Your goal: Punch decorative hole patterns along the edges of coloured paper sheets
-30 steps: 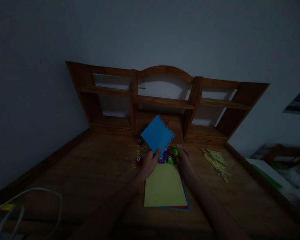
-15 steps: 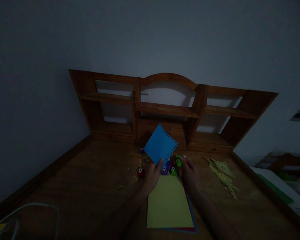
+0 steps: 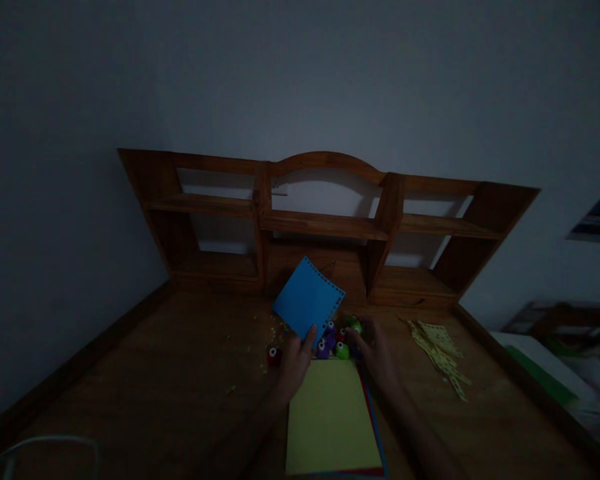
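My left hand [image 3: 295, 363] pinches the lower corner of a blue sheet of paper [image 3: 307, 297], held up at a tilt. Small holes run along the sheet's right-hand edges. My right hand [image 3: 375, 350] has its thumb and fingers around a small green toy-like piece with eyes [image 3: 353, 324], partly hidden by the thumb. Beside it cluster purple pieces [image 3: 323, 348], a red piece [image 3: 341, 335] and another green piece [image 3: 343, 351], each with white eyes. A dark red piece [image 3: 274, 355] sits left of my left hand. Below lies a yellow sheet [image 3: 333, 420] on red and blue sheets.
Yellow perforated paper strips [image 3: 437, 347] lie on the right of the wooden desk [image 3: 180, 373]. Yellowish paper bits are scattered left of the blue sheet. A wooden shelf unit [image 3: 325, 227] stands at the back. A white cable [image 3: 55, 439] loops at lower left.
The view has shifted slightly, so the scene sits lower and further left. My left hand still holds the blue sheet. My right thumb has swung left across the green piece.
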### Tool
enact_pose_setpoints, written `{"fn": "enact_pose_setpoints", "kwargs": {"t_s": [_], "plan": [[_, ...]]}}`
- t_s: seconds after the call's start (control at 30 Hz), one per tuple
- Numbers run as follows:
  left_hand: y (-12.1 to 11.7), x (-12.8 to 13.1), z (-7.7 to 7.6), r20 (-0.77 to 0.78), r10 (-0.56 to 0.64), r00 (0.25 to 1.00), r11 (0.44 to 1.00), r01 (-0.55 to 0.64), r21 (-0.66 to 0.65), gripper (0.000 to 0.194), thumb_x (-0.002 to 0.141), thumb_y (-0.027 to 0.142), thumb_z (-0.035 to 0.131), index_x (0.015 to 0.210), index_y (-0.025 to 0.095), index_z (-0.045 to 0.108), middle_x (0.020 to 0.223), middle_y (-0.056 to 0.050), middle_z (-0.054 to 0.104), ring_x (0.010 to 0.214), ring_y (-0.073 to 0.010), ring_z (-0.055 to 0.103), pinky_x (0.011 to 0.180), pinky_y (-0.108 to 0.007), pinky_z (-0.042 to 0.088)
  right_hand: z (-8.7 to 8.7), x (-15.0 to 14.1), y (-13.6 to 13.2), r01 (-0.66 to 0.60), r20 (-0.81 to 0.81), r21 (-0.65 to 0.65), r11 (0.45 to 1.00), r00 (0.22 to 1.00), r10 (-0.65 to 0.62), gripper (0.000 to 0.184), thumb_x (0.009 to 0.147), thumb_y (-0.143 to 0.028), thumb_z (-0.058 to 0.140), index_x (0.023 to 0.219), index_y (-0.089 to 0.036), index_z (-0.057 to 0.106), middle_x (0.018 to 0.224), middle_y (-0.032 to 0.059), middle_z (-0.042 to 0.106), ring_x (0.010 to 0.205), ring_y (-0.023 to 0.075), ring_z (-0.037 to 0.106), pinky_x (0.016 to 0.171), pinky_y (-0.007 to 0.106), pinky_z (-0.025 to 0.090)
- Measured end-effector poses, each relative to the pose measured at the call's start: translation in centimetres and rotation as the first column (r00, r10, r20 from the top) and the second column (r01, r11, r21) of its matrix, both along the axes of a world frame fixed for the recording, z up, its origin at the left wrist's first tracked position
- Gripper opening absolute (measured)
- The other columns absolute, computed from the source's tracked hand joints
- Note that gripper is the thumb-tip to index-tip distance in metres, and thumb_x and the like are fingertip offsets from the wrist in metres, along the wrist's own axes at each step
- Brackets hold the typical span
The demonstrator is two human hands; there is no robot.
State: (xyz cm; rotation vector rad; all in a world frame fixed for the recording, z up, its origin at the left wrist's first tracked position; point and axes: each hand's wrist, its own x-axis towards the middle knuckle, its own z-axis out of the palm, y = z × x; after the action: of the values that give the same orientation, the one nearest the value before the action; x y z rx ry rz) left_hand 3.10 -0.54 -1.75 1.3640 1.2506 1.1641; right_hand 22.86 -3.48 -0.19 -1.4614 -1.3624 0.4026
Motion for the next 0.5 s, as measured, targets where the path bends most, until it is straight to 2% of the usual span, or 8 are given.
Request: {"fn": "enact_pose_setpoints", "kwargs": {"t_s": [0.17, 0.5], "plan": [[0.2, -0.1, -0.4, 0.053, -0.045, 0.998, 0.998, 0.047, -0.035, 0.051, 0.080, 0.067, 0.048, 0.062, 0.019, 0.045, 0.052, 0.005, 0.041, 0.049, -0.0116, 0.041, 0.051, -0.024, 0.030, -1.0, -0.2, 0.2, -0.052, 0.274, 0.055, 0.997, 0.961, 0.035, 0.029, 0.085, -0.043, 0.058, 0.106, -0.022, 0.059, 0.105, 0.0096, 0.064, 0.100, 0.0275, 0.058, 0.087, 0.042, 0.046], [0.4, -0.5, 0.4, 0.028, 0.008, 1.000, 1.000, -0.008, 0.013, 0.053, 0.079, 0.067, 0.050, 0.055, 0.020, 0.043, 0.047, 0.004, 0.041, 0.049, -0.0129, 0.042, 0.053, -0.026, 0.033, -2.5, 0.6, 0.9, -0.022, 0.367, -0.029, 0.999, 0.930, 0.031, 0.028, 0.088, -0.039, 0.056, 0.107, -0.019, 0.062, 0.098, 0.0110, 0.066, 0.094, 0.0268, 0.061, 0.084, 0.039, 0.047]]}}
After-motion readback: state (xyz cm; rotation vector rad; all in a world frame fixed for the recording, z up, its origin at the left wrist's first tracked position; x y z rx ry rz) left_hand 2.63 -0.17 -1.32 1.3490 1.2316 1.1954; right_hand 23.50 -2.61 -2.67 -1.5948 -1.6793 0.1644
